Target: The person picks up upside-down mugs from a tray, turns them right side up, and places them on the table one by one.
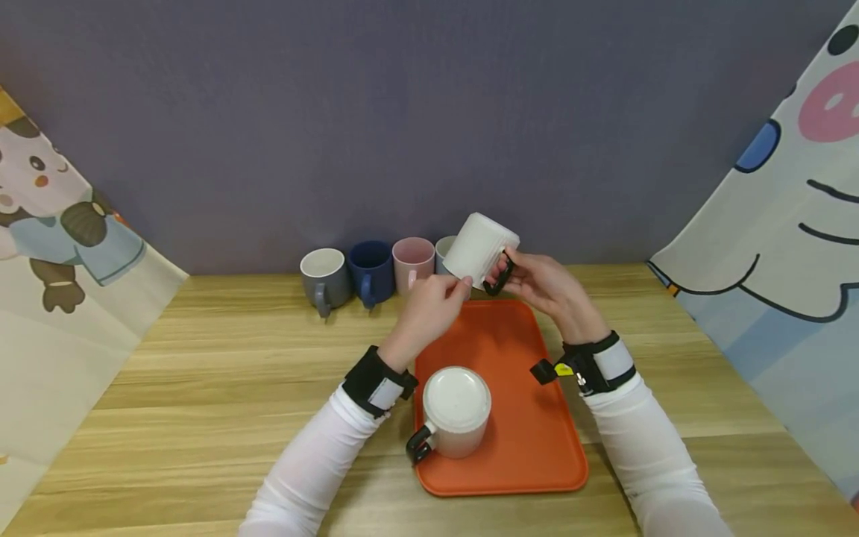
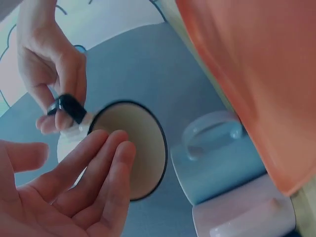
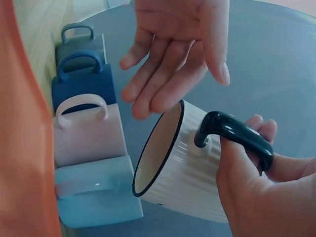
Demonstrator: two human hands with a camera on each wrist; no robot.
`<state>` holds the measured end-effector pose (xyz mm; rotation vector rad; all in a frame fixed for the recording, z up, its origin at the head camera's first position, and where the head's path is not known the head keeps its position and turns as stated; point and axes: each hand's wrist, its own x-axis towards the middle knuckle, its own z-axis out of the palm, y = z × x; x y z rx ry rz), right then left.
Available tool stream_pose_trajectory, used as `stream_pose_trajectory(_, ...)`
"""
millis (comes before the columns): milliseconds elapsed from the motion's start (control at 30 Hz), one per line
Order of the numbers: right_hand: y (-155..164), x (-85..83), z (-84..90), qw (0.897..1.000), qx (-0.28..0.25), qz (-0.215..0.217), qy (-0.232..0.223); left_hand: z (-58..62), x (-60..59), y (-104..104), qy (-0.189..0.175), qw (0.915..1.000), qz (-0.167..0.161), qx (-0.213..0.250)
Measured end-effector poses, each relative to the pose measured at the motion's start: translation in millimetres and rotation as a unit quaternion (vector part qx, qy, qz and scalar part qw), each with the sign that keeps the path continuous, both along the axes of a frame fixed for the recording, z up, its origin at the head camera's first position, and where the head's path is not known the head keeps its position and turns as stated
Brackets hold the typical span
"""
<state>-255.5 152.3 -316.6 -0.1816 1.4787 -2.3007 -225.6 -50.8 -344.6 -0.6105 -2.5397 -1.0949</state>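
head view. landmark: one orange tray (image 1: pixel 533 432), on a wooden table (image 1: pixel 221 418). one white mug (image 1: pixel 478 247), raised just beyond the tray's far edge; tilted, its long axis sloping, base up and to the right, mouth down and to the left. one right hand (image 1: pixel 546 291), past the tray's far right corner, grasping the mug's black handle (image 1: pixel 493 286). one left hand (image 1: pixel 432 313), by the tray's far left corner, at the mug's mouth. one upturned mug (image 1: pixel 461 441), on the tray's near left part. four mugs in a row beyond the tray, mostly to its left: grey mug (image 1: pixel 335 287), dark blue mug (image 1: pixel 379 280), pink mug (image 1: pixel 414 257), light blue mug (image 1: pixel 443 250), this last partly hidden.

left wrist view. the mouth, dark-rimmed, faces the camera behind the left hand, which i list as released: fingers extended, grasping nothing. whether its fingertips touch the rim, i cannot tell.

right wrist view. right fingers curled round the handle. the relation i weigh most: the mug lies between the hands, the right nearer, fixed to the handle, the mouth on the left hand's side.
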Motion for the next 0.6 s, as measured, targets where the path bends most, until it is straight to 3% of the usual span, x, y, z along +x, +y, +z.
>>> stream_pose_trajectory(267,-17.2,1.2,7.9,1.000,-0.002,-0.022,0.019,2.9,-0.9,-0.4,-0.056,0.9981,-0.021,0.011)
stream_pose_trajectory(367,-24.5,3.0,11.1,0.999,0.005,-0.029,0.027,3.4,-1.8,-1.2,-0.103,0.9932,-0.037,0.039)
stream_pose_trajectory(467,-30.8,4.6,12.9,0.999,0.002,-0.029,0.033,3.7,-2.9,-1.5,-0.172,0.9760,-0.071,0.114)
stream_pose_trajectory(600,-37.0,7.5,13.7,0.999,0.003,-0.035,0.041,6.0,-3.4,-1.7,-0.246,0.9417,-0.107,0.202)
